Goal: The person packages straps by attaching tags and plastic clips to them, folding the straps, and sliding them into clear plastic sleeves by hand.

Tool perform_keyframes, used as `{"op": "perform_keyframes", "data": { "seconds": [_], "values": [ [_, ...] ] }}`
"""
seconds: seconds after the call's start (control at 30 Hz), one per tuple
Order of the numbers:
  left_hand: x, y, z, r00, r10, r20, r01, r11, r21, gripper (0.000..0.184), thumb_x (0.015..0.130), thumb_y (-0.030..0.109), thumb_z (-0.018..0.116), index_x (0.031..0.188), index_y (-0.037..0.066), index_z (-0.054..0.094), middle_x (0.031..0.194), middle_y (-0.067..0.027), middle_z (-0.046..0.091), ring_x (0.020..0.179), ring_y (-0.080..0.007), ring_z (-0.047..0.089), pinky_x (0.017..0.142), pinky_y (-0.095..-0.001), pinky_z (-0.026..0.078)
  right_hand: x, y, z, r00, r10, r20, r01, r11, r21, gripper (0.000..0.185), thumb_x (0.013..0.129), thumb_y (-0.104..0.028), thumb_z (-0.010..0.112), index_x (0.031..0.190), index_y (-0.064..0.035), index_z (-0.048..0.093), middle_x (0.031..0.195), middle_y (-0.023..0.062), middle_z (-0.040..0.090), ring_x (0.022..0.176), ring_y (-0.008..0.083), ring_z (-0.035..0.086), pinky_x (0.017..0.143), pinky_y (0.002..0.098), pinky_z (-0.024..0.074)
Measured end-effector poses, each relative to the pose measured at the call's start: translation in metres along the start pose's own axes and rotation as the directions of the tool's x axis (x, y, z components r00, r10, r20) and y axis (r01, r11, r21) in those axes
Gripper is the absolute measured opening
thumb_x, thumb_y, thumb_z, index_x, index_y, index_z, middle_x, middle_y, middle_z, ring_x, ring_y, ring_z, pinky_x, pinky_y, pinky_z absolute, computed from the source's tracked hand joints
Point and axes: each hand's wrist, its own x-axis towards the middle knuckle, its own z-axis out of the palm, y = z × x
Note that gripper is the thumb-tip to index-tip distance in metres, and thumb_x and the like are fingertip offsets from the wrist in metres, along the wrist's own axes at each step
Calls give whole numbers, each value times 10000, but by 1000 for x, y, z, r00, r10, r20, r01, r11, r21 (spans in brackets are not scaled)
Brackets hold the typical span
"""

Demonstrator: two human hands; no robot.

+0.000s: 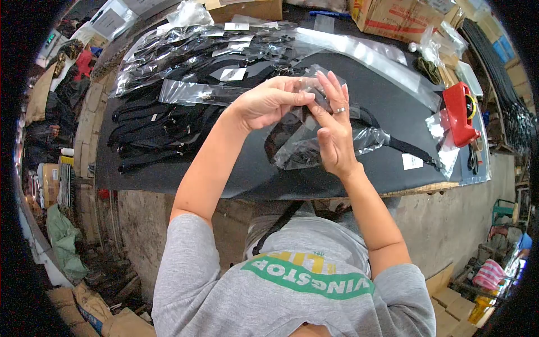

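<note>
Over the middle of the dark table, my left hand (269, 101) has thumb and fingers pinched on the upper part of a clear plastic bag (297, 151). My right hand (337, 121) touches the same bag, its index finger and thumb apart and the other fingers pointing up; a ring shows on one finger. Black material shows through the plastic. A black strap (412, 149) lies to the right of the bag, near a white label (412, 162). Left of my hands lie several black straps (151, 135) and a flat clear bag (196, 92).
Bagged black items with white labels (233, 74) cover the back left of the table (252, 182). A red tape dispenser (460, 115) stands at the right. A cardboard box (387, 19) is at the back, and a long plastic strip (370, 62) lies before it.
</note>
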Motion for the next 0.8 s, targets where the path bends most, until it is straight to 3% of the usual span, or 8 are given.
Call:
{"op": "perform_keyframes", "data": {
  "seconds": [0.17, 0.27, 0.3, 0.4, 0.47, 0.5, 0.73, 0.8],
  "values": [
    [-3, 3, -6, 998, -65, -15, 66, 996, 53, 536, 812, -14, 588, 1312, -29, 398, 1035, -42, 599, 890, -73, 584, 807, -198, 476, 2, -5, -4, 998, 67, -18, -64, 986, 154, 494, 958, -398, 323, 1223, -56, 562, 1460, 189, 248, 1378, 358, 151, 1103, 467, 84],
    [0, 4, -2, 998, -45, -31, 45, 999, -16, 576, 785, -62, 569, 1329, -22, 383, 1003, -54, 602, 818, -77, 598, 771, -190, 492, 3, -13, -1, 969, 159, -187, -108, 961, 255, 425, 946, -330, 416, 1202, -23, 562, 1422, 190, 297, 1340, 335, 234, 1094, 444, 155],
    [1, 4, -1, 1000, -20, -21, 19, 998, -64, 598, 774, -82, 555, 1339, -24, 368, 1016, -65, 602, 819, -89, 603, 777, -199, 494, 3, -14, 1, 882, 356, -307, -257, 912, 320, 382, 936, -287, 458, 1153, 6, 570, 1390, 183, 319, 1262, 303, 324, 1062, 422, 230],
    [-1, 7, -1, 1000, -6, -4, 6, 1000, 17, 671, 770, -83, 557, 1382, -23, 289, 1102, -98, 578, 897, -115, 597, 802, -220, 489, 10, -17, -1, 597, 731, -332, -389, 625, 677, 326, 884, -260, 583, 1059, 16, 596, 1064, 58, 526, 1037, 158, 494, 957, 320, 358],
    [-4, 6, 0, 1000, -12, -9, 12, 1000, 25, 693, 763, -85, 562, 1392, -1, 283, 1196, -117, 531, 1004, -138, 562, 858, -238, 469, 9, -5, -7, 551, 802, 230, -487, 85, 869, 299, 844, -250, 639, 1026, -13, 618, 861, -10, 541, 852, 81, 510, 809, 281, 406],
    [-4, 6, 1, 1000, -13, -17, 14, 999, 33, 716, 756, -86, 568, 1403, 20, 278, 1290, -135, 483, 1112, -161, 527, 914, -257, 450, 14, -8, -9, 516, 798, 310, -553, 34, 833, 234, 810, -214, 683, 963, -41, 646, 769, -36, 569, 747, 51, 505, 718, 250, 397],
    [-9, 11, 8, 997, 71, -35, -66, 991, 119, 774, 768, -55, 598, 1428, 27, 202, 1250, -137, 502, 1046, -157, 553, 871, -255, 466, 19, -6, 1, 584, 784, 212, -603, 244, 759, 157, 768, -155, 736, 804, -27, 654, 757, 4, 633, 652, 52, 534, 596, 205, 404],
    [-13, 18, 9, 994, -36, -107, 57, 978, 198, 756, 773, -15, 639, 1414, 19, 240, 1172, -122, 558, 955, -125, 587, 819, -252, 489, 22, -9, -3, 589, 780, 213, -592, 237, 770, 150, 771, -146, 734, 811, -24, 656, 759, 5, 634, 659, 53, 538, 601, 203, 411]
  ]
}}
